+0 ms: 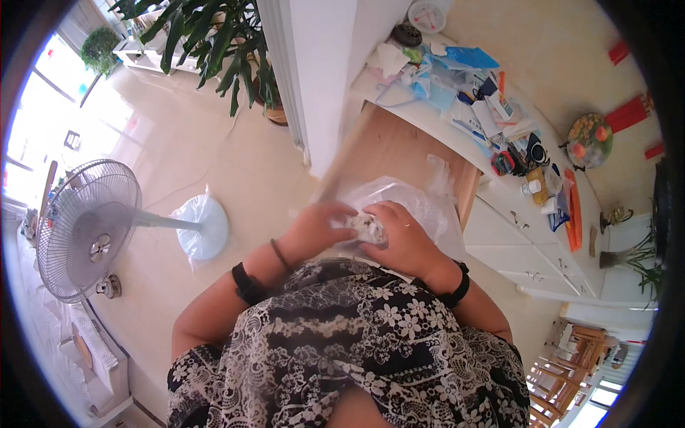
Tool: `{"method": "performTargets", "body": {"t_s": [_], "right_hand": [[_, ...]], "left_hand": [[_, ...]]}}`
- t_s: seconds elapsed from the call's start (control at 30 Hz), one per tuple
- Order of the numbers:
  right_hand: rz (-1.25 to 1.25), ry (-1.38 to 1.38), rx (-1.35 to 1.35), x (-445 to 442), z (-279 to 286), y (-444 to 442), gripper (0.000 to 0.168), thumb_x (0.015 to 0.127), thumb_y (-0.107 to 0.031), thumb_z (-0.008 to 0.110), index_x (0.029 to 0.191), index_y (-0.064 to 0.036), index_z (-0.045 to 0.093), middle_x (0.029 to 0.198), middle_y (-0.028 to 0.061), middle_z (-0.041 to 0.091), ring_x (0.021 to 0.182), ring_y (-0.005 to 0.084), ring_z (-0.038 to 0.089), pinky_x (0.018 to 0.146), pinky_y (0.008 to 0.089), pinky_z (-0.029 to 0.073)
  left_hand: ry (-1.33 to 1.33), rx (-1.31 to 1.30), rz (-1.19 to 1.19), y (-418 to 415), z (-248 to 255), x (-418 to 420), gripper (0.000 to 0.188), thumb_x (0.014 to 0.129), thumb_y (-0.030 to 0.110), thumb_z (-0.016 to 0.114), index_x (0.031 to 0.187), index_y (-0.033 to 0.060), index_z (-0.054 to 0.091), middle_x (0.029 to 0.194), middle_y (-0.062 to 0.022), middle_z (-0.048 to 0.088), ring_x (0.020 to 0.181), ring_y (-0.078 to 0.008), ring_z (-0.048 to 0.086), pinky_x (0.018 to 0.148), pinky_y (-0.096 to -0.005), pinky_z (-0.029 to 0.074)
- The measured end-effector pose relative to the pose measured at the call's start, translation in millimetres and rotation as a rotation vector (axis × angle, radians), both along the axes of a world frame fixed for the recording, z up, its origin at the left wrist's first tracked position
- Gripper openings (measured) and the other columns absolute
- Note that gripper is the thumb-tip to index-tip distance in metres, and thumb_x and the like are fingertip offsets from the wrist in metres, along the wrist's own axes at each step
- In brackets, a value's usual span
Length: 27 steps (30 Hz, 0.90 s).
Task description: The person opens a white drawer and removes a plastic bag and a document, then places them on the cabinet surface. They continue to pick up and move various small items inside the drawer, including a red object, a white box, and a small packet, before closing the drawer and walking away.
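Both my hands are close together in front of my body, over an opened drawer. My right hand point(402, 239) curls around a crumpled whitish bundle point(369, 229) with small dark marks; what it is made of is unclear. My left hand point(324, 227) is slightly blurred, its thumb and fingers parted at the bundle's left side; whether it grips the bundle is hard to tell. Beneath and beyond the hands lies a translucent plastic bag point(398, 187), spread over the wooden bottom of the drawer point(393, 142).
A white cabinet top point(583, 214) to the right holds masks, small boxes, a white bottle point(531, 187) and an orange strip point(572, 211). A standing fan point(91, 230) is at the left. A white wall edge point(321, 80) and a potted plant point(275, 113) stand ahead.
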State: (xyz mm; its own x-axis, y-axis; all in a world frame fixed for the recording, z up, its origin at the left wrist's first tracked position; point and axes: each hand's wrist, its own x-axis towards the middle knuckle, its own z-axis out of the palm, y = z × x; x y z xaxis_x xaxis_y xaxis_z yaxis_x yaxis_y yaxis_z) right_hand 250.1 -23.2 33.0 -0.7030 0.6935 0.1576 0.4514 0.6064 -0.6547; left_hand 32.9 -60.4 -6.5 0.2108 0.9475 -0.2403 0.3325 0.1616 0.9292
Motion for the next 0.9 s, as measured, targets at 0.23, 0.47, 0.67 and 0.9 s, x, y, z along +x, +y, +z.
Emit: {"method": "performTargets", "body": {"t_s": [0.23,0.47,0.67,0.9], "right_hand": [[-0.077,0.009,-0.335,16,-2,7,0.039,0.089,-0.019,0.069,0.123,-0.002,0.058,0.119,0.0172,0.061,0.106,0.0303,0.06,0.091,0.0376,0.05],[-0.121,0.018,-0.392,17,-8,9,0.029,0.088,-0.007,0.065,0.117,-0.002,0.062,0.109,0.015,0.065,0.093,0.0269,0.064,0.079,0.0332,0.054],[-0.208,0.076,-0.312,12,-5,6,0.02,0.083,0.001,0.059,0.103,-0.001,0.06,0.097,0.0198,0.063,0.093,0.0364,0.062,0.078,0.0397,0.051],[-0.15,0.053,-0.232,19,-8,5,0.016,0.081,0.005,0.057,0.093,-0.004,0.061,0.104,0.0159,0.06,0.099,0.0353,0.058,0.087,0.0392,0.047]], "left_hand": [[-0.076,-0.006,0.052,-2,-8,0,0.042,0.077,0.009,0.079,0.116,0.0021,0.066,0.099,-0.0031,0.065,0.092,-0.0108,0.057,0.084,-0.0265,0.048],[-0.077,0.034,0.063,-5,-1,2,0.043,0.076,0.002,0.073,0.118,0.0033,0.064,0.101,-0.0038,0.064,0.094,-0.0104,0.057,0.085,-0.0263,0.048],[-0.114,0.002,0.078,-7,-5,4,0.039,0.078,-0.001,0.07,0.115,0.0053,0.06,0.1,-0.0022,0.061,0.093,-0.0095,0.056,0.085,-0.0252,0.047],[-0.084,0.062,0.048,-10,-1,5,0.03,0.081,-0.003,0.065,0.106,0.0076,0.052,0.087,0.0028,0.05,0.075,-0.0058,0.048,0.065,-0.0235,0.041]]}}
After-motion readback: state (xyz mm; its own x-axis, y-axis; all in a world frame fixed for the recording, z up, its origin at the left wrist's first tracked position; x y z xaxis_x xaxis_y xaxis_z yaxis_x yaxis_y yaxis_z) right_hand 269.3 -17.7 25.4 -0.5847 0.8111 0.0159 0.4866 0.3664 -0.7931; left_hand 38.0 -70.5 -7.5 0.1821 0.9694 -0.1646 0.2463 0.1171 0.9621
